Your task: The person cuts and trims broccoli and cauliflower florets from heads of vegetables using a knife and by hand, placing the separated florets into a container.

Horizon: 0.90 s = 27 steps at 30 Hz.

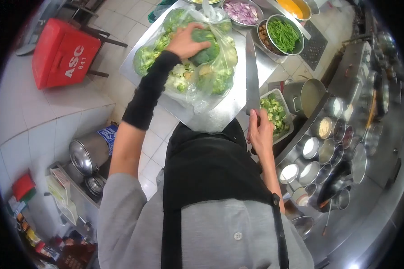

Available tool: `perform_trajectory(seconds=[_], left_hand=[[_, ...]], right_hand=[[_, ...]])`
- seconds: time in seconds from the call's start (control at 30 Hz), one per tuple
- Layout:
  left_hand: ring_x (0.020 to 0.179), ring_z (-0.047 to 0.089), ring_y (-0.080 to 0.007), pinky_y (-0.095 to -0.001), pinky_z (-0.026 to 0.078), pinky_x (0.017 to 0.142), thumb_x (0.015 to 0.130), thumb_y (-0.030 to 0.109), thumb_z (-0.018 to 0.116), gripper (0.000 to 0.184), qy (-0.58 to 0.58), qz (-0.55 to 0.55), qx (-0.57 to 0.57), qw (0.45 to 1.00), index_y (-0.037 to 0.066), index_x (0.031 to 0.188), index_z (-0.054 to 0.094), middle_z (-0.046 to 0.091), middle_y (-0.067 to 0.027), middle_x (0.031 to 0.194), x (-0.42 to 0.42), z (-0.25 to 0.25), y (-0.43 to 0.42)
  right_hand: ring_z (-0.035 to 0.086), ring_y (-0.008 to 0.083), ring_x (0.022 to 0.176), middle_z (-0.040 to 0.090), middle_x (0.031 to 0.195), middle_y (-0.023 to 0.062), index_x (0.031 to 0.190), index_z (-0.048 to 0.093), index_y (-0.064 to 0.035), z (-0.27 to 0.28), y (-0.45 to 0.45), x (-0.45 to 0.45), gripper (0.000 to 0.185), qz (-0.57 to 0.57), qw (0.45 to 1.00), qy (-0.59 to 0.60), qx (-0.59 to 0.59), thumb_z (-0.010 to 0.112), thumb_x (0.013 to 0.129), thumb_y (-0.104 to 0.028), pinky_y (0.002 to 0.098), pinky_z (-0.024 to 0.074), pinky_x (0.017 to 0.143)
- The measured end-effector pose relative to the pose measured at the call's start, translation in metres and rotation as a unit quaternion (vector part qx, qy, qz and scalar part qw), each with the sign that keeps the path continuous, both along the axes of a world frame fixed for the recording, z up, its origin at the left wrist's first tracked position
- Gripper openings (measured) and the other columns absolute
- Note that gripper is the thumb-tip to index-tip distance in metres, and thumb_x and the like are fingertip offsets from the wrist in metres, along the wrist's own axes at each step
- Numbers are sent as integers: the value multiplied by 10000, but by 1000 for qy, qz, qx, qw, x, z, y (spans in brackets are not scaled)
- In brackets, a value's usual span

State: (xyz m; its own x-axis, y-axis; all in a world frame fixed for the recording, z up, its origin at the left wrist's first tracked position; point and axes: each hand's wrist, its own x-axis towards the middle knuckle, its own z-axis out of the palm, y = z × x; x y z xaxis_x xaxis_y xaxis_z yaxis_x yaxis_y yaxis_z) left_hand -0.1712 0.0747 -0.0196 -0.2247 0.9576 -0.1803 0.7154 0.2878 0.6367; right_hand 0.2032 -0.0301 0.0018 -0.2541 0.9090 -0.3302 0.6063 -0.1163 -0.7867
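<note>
Heads of green broccoli and pale cauliflower fill a clear plastic bag on the metal table. My left hand, with a black sleeve on the forearm, rests on a broccoli head at the bag's top, fingers curved over it. Right of the bag, my right hand is closed round the handle of a large knife, whose blade points away from me along the table's right side.
Beyond the knife stand bowls of chopped onion, green beans and orange liquid. A white basket of cut green vegetables and a big pot are lower right. A red box stands left.
</note>
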Motion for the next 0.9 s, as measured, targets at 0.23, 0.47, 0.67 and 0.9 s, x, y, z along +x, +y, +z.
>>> perform_trajectory(seconds=[0.23,0.47,0.67,0.9], left_hand=[[1447,508,-362,-479,463,1202,853,141,731,826,-511,151,156,832,181,1636,472,411,-168,1586,-3,9,-100],[1439,414,-354,-473,427,1176,758,60,724,709,-89,104,172,975,55,1430,500,451,-198,1441,27,10,-159],[1394,458,-427,-481,385,1213,873,153,794,773,-143,186,175,956,79,1561,452,470,-230,1438,25,12,-162],[1255,600,-363,-442,495,1108,871,162,829,728,-107,165,126,972,212,1560,600,568,-181,1393,14,11,-154]], right_hand=[[739,476,786,760,892,284,1097,608,24,13,0,-8,332,-18,997,-8,-80,602,1138,-305,524,550,705],[711,506,824,743,925,290,1086,621,28,5,5,-25,247,119,985,4,124,640,1111,-217,538,539,718],[714,511,889,736,968,309,1123,622,38,9,7,-39,179,157,984,-9,87,642,1092,-137,536,545,763],[751,487,921,756,980,304,1639,481,-174,37,2,-50,595,153,987,9,54,609,1067,-76,505,571,820]])
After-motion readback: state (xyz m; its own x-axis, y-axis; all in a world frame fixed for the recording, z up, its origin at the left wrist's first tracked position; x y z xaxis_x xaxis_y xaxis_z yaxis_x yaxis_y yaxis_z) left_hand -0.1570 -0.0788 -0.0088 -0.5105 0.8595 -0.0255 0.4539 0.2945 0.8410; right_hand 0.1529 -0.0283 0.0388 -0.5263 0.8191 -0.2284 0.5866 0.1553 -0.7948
